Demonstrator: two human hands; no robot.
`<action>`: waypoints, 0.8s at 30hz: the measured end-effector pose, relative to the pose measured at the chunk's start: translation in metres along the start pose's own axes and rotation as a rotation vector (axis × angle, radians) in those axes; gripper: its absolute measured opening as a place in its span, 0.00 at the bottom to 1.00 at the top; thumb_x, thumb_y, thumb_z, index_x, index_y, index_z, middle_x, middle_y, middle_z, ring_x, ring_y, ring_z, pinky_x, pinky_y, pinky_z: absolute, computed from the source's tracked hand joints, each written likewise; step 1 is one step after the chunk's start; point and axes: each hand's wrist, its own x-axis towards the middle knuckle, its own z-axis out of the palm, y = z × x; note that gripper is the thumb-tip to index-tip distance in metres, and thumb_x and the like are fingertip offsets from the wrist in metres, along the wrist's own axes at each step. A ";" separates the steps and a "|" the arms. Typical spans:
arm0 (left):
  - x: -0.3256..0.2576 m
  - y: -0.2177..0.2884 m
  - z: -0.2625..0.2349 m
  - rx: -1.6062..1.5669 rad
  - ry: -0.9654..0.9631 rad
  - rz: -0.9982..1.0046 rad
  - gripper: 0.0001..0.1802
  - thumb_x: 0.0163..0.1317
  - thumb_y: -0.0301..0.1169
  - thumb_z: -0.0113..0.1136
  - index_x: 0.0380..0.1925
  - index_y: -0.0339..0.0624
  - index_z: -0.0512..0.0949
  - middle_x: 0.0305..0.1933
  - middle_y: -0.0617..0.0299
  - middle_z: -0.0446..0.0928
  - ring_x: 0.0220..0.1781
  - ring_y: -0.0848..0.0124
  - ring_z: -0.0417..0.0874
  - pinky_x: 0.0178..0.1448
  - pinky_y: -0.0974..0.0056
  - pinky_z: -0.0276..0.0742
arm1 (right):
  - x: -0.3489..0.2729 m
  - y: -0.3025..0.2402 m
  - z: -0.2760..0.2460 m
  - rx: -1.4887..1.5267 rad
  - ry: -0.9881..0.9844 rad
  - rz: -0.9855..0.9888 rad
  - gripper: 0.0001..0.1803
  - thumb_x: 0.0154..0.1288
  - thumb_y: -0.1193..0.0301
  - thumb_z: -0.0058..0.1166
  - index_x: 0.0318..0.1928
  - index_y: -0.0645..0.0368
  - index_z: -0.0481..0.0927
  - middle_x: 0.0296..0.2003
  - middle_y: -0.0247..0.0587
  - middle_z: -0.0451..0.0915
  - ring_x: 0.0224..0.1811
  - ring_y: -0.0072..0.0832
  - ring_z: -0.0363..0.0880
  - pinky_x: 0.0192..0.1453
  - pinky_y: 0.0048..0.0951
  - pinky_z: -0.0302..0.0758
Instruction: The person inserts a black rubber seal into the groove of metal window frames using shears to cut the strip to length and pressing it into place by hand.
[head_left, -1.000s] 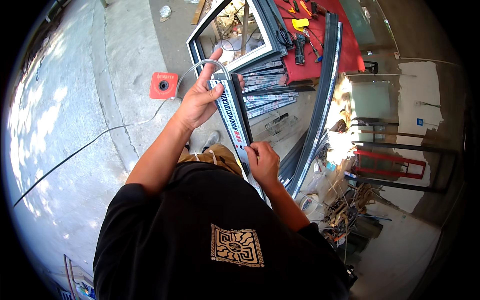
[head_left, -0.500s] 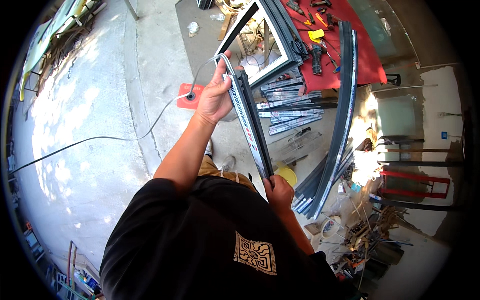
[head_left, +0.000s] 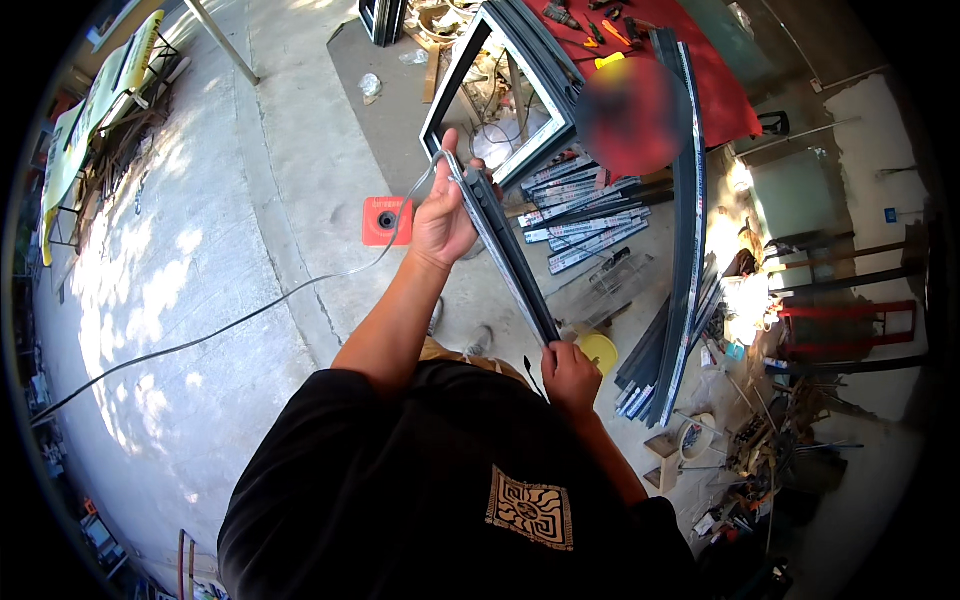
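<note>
Left hand (head_left: 443, 222) curled round the upper end of the dark profile (head_left: 515, 268), forefinger extended; right hand (head_left: 572, 377) gripping lower down. Sunlit concrete floor (head_left: 190, 270), red-covered table (head_left: 728, 105), scrap pile (head_left: 765, 425) at right. Profile: slim, straight, slanting before the torso; grey strip (head_left: 285, 298) runs from its top off left.

I can't make out a full word from my end. Red square piece (head_left: 385, 220) on floor: pale characters along its top edge, tiny. Profile pile (head_left: 585, 225) beyond the red table's (head_left: 730, 110) lower edge: dark print on white film. Pale green sheet (head_left: 95, 115): dark marks on yellow border. Held dark profile (head_left: 511, 262): pale side too narrow to read.
</note>
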 end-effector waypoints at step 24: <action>0.005 0.007 -0.031 -0.034 0.029 -0.036 0.47 0.66 0.29 0.78 0.82 0.63 0.66 0.65 0.67 0.81 0.69 0.66 0.81 0.79 0.52 0.67 | 0.022 -0.016 0.017 -0.002 -0.021 0.061 0.08 0.73 0.64 0.67 0.41 0.54 0.84 0.33 0.42 0.84 0.35 0.45 0.86 0.38 0.45 0.81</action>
